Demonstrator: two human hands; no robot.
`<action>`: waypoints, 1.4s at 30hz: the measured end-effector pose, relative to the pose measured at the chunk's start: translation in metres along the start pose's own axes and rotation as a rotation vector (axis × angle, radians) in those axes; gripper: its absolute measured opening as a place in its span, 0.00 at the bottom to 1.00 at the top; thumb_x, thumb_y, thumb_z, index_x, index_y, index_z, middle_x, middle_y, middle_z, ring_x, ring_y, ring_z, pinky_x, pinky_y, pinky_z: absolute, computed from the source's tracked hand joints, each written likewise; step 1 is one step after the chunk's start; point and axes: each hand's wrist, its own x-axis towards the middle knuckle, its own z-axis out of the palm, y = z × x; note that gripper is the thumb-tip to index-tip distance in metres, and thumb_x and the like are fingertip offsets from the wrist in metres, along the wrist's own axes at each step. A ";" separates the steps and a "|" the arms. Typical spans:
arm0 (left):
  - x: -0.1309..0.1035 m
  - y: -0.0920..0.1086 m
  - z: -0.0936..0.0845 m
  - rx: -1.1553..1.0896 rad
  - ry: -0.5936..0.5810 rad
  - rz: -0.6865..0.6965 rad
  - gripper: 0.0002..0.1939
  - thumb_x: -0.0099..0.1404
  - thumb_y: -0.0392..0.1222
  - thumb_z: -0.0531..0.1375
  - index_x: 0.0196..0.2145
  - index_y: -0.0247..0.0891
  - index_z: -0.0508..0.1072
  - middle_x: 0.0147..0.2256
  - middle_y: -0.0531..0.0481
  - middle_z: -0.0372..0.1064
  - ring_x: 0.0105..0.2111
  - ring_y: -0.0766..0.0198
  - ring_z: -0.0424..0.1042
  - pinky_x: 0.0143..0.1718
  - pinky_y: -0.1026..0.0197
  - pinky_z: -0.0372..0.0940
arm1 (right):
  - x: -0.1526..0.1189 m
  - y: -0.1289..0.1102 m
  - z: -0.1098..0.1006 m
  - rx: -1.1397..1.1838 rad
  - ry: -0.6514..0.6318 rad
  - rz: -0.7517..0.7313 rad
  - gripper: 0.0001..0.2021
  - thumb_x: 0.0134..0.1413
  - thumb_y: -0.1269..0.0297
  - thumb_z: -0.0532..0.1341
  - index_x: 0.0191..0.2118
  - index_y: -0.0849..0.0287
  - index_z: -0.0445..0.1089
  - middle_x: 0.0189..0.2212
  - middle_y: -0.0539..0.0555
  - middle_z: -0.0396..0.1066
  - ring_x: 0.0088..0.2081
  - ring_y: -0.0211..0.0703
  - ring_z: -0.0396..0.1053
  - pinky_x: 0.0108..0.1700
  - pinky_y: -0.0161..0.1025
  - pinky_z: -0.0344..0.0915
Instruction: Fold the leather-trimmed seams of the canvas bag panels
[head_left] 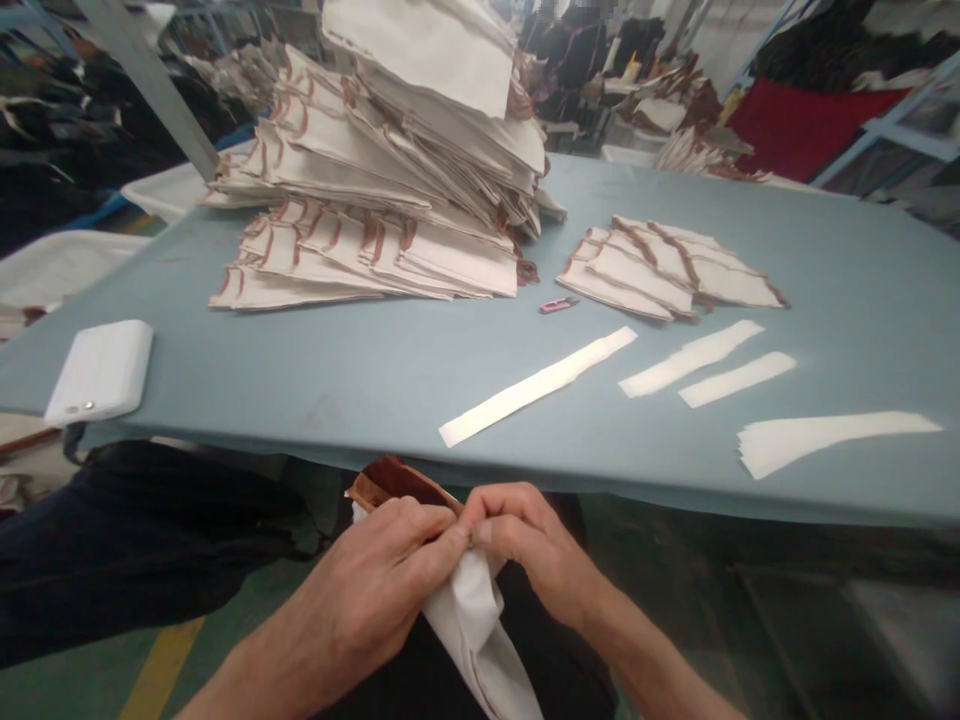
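A white cloth piece (474, 612) with a brown lining at its upper end hangs in front of the table's near edge, over my lap. My left hand (394, 565) grips it from the left, thumb and fingers pinched on the cloth near the brown part. From the right, my right hand (529, 535) pinches the same piece, its fingertips meeting those of the left. Whatever lies between the fingertips is hidden. Past the hands, a long cream strip (536, 388) rests on the tabletop.
On the blue-green table (337, 375) stands a tall stack of white cloth pieces (390, 170) with brown edges. A smaller spread (660, 265) lies right of it, near pink thread snips (559, 305). More cream strips (817, 437) lie at right. A white box (101, 370) sits at left.
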 end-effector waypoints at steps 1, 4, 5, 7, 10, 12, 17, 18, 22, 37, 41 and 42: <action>0.001 0.002 -0.001 -0.035 0.005 -0.008 0.24 0.73 0.25 0.53 0.63 0.42 0.65 0.48 0.43 0.77 0.45 0.61 0.75 0.47 0.62 0.70 | 0.000 -0.001 0.000 -0.023 -0.001 0.008 0.07 0.45 0.61 0.57 0.23 0.59 0.66 0.17 0.45 0.58 0.21 0.33 0.53 0.25 0.31 0.52; 0.004 0.011 -0.010 -0.133 0.002 -0.101 0.22 0.71 0.25 0.54 0.57 0.44 0.69 0.45 0.48 0.78 0.43 0.64 0.76 0.48 0.66 0.70 | -0.004 -0.006 -0.001 -0.132 -0.008 -0.023 0.06 0.45 0.64 0.57 0.25 0.59 0.67 0.19 0.44 0.58 0.22 0.32 0.51 0.24 0.31 0.50; 0.005 0.014 -0.015 -0.145 -0.006 -0.165 0.20 0.70 0.27 0.56 0.55 0.45 0.70 0.44 0.50 0.78 0.43 0.64 0.77 0.48 0.67 0.69 | -0.006 -0.008 -0.001 -0.194 -0.005 -0.063 0.05 0.46 0.65 0.57 0.25 0.59 0.67 0.19 0.44 0.59 0.22 0.32 0.52 0.25 0.31 0.50; 0.008 0.018 -0.025 -0.151 -0.034 -0.314 0.17 0.68 0.31 0.58 0.52 0.45 0.73 0.45 0.52 0.79 0.43 0.63 0.78 0.46 0.67 0.69 | -0.011 -0.013 -0.001 -0.363 0.028 -0.189 0.05 0.47 0.69 0.56 0.25 0.60 0.68 0.21 0.45 0.62 0.23 0.33 0.56 0.26 0.31 0.53; 0.018 0.015 -0.039 -0.234 -0.164 -0.449 0.12 0.73 0.39 0.53 0.44 0.42 0.77 0.39 0.53 0.79 0.38 0.63 0.76 0.42 0.67 0.67 | -0.013 -0.019 0.001 -0.644 0.096 -0.421 0.06 0.45 0.75 0.56 0.25 0.60 0.70 0.22 0.47 0.67 0.25 0.34 0.61 0.30 0.32 0.55; 0.026 0.009 -0.043 -0.316 -0.269 -0.456 0.17 0.77 0.42 0.49 0.36 0.40 0.76 0.32 0.54 0.75 0.32 0.66 0.72 0.37 0.68 0.64 | -0.013 -0.021 0.002 -0.761 0.118 -0.518 0.07 0.46 0.76 0.57 0.26 0.60 0.70 0.22 0.46 0.67 0.25 0.34 0.62 0.30 0.33 0.55; 0.036 -0.006 -0.038 -0.410 -0.402 -0.429 0.21 0.77 0.51 0.54 0.27 0.38 0.67 0.27 0.57 0.63 0.29 0.68 0.61 0.31 0.68 0.56 | -0.015 -0.025 -0.002 -0.882 0.086 -0.574 0.06 0.52 0.76 0.61 0.28 0.59 0.71 0.23 0.46 0.70 0.26 0.34 0.63 0.31 0.33 0.54; 0.038 -0.008 -0.037 -0.440 -0.420 -0.432 0.22 0.77 0.52 0.54 0.26 0.38 0.66 0.27 0.57 0.62 0.29 0.68 0.60 0.31 0.67 0.55 | -0.016 -0.027 -0.004 -0.909 0.069 -0.580 0.06 0.54 0.76 0.62 0.29 0.59 0.72 0.24 0.47 0.71 0.27 0.35 0.64 0.31 0.34 0.55; 0.047 -0.011 -0.035 -0.698 -0.554 -0.470 0.26 0.75 0.59 0.52 0.26 0.38 0.63 0.24 0.58 0.53 0.24 0.69 0.53 0.24 0.66 0.50 | -0.018 -0.034 -0.012 -0.958 -0.001 -0.553 0.04 0.61 0.72 0.66 0.34 0.59 0.72 0.28 0.48 0.74 0.30 0.37 0.67 0.34 0.35 0.57; 0.033 0.001 -0.035 -0.421 -0.295 -0.448 0.21 0.77 0.44 0.47 0.24 0.39 0.54 0.24 0.57 0.54 0.26 0.68 0.56 0.30 0.63 0.51 | -0.023 0.008 -0.004 -0.517 0.126 -0.572 0.04 0.67 0.63 0.59 0.41 0.55 0.69 0.42 0.53 0.73 0.46 0.44 0.70 0.50 0.41 0.65; 0.033 -0.005 -0.028 -0.347 -0.257 -0.487 0.21 0.76 0.44 0.48 0.23 0.40 0.54 0.24 0.57 0.55 0.24 0.69 0.57 0.28 0.63 0.51 | -0.023 0.005 0.002 -0.756 0.230 -0.643 0.10 0.64 0.67 0.60 0.30 0.56 0.63 0.32 0.51 0.72 0.35 0.41 0.67 0.40 0.38 0.60; 0.033 -0.006 -0.026 -0.325 -0.236 -0.501 0.21 0.76 0.45 0.48 0.23 0.40 0.54 0.24 0.57 0.55 0.24 0.69 0.57 0.27 0.63 0.51 | -0.024 0.003 0.003 -0.843 0.266 -0.633 0.12 0.64 0.66 0.60 0.28 0.56 0.62 0.28 0.50 0.70 0.31 0.40 0.65 0.37 0.38 0.58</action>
